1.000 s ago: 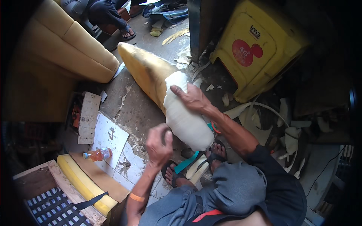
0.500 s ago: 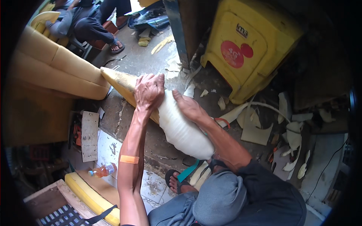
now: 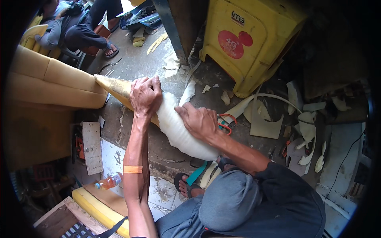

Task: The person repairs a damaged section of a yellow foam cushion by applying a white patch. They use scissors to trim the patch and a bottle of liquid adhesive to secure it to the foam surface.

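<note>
A white, ribbed foam pad (image 3: 178, 131) lies slantwise in front of me, over or against a long tapered yellow foam piece (image 3: 117, 90) that runs toward the far left. My left hand (image 3: 146, 95) is closed in a fist where the white pad meets the yellow piece. Its fingertips are hidden beneath. On the pad's right side my right hand (image 3: 200, 122) has its fingers curled over the white foam, knuckles up. Just past that hand, scissors with orange handles (image 3: 228, 123) lie on the floor, their blades mostly hidden.
A yellow plastic stool (image 3: 242, 59) stands at the far right. White foam scraps (image 3: 266, 123) litter the floor on the right. A tan upholstered piece (image 3: 51, 79) fills the left, and a plastic bottle (image 3: 109, 181) lies below it. Another person (image 3: 85, 35) sits at far left.
My right hand has turned from lying along the pad to curled fingers with knuckles up. The scissors' handles show more. The whole view has shifted slightly; my left hand keeps its grip.
</note>
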Available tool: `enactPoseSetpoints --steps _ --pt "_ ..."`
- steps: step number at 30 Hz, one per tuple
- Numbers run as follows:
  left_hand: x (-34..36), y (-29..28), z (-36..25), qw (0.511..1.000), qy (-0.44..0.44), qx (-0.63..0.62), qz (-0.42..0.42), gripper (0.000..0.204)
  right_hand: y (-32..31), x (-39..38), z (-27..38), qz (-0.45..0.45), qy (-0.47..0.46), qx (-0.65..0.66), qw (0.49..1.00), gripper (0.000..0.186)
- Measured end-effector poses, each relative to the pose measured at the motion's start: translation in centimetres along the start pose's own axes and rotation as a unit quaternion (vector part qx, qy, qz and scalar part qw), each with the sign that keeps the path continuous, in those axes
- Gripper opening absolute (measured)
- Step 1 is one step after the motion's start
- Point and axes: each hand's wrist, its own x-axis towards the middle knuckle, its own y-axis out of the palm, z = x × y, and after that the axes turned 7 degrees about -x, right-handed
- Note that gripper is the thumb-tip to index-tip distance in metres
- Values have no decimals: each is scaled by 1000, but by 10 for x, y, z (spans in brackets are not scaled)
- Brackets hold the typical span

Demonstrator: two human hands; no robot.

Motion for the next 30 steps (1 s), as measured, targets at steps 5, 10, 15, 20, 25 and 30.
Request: enactPoseSetpoints --steps 5,10,15,20,25,30 --pt "3 1 -10 1000 -4 -2 -7 43 3 -28 -23 -34 9 36 999 38" --pt "1 3 -9 1000 3 -3 -24 43 0 -71 -49 -21 40 58 997 36" --pt "1 3 -12 1000 -16 20 4 42 3 -70 -71 9 88 257 962 38" --pt "3 3 -6 1000 -3 10 -1 42 52 -67 -164 -13 76 -45 996 36" --pt "4 4 -3 1000 -17 19 13 43 89 -76 -210 46 -16 -156 987 50" --pt "5 1 0 1000 -16 -6 9 41 70 -82 -212 22 47 -36 998 46"
